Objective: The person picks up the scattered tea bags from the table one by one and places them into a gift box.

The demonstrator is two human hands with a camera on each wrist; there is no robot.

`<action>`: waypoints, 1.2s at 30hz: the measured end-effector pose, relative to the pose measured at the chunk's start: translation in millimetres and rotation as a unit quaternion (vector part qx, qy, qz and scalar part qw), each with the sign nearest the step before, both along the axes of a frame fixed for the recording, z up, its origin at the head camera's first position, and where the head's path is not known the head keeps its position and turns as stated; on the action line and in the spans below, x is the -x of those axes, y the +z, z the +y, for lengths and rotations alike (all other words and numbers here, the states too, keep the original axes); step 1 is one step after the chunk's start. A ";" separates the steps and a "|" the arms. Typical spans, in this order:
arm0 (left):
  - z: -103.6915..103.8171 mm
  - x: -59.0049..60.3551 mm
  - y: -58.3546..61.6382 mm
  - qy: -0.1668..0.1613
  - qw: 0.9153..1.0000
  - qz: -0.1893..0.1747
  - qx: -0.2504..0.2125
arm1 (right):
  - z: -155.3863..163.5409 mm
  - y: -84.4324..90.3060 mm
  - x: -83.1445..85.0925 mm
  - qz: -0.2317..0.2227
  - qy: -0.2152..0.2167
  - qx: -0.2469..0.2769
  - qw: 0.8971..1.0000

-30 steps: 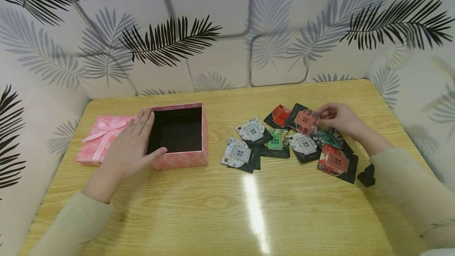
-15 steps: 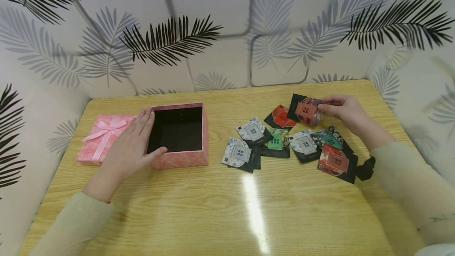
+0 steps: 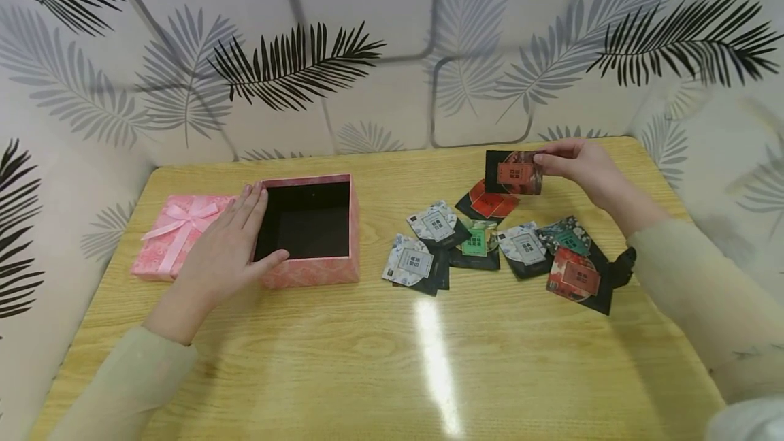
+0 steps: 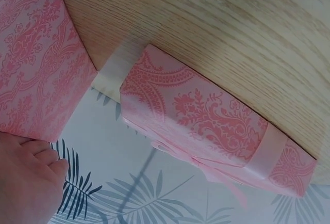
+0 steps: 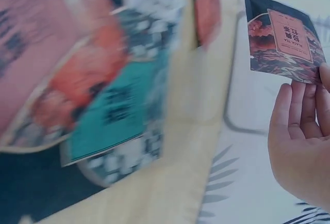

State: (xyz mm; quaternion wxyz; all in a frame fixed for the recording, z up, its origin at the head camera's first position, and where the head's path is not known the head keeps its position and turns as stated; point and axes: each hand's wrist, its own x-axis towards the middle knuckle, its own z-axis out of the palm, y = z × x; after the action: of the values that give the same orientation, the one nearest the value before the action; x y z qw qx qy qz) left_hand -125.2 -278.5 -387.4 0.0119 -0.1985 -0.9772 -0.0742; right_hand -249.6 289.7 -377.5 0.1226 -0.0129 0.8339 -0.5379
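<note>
My right hand (image 3: 584,167) pinches the right edge of a black-and-red tea sachet (image 3: 513,173), held up above the table. "BLACK TEA" is printed on this sachet (image 5: 284,39) in the right wrist view. My left hand (image 3: 225,250) rests with straight fingers on the left rim of a pink patterned box (image 3: 312,274), whose dark inside shows nothing in it. In the left wrist view, part of the hand (image 4: 31,177) touches the box's side (image 4: 38,53). Left of the box lies its pink lid (image 3: 159,230) with a ribbon bow, partly hidden by my hand.
Several more tea sachets lie overlapping on the wooden table (image 3: 343,359): a red one (image 3: 480,204), white ones (image 3: 412,261), a green one (image 3: 474,243), and a large red one (image 3: 576,274) at the right. A small black object (image 3: 623,267) sits beside my right sleeve.
My right hand has lifted the black-and-red sachet off the pile, upward and slightly left, uncovering more of the red sachet below. My left hand has stayed on the box.
</note>
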 end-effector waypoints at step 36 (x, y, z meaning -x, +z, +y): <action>2.2 4.3 0.8 -0.005 1.000 -0.007 0.015 | -220.8 96.3 16.6 0.058 0.165 -0.038 0.984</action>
State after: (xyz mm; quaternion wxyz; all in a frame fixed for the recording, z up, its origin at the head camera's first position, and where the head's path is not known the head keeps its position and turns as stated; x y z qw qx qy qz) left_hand -129.5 -276.2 -386.6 0.0018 -0.2031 -0.9772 -0.0611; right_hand -266.1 68.9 -281.2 0.1616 -0.1765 0.8457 -0.4770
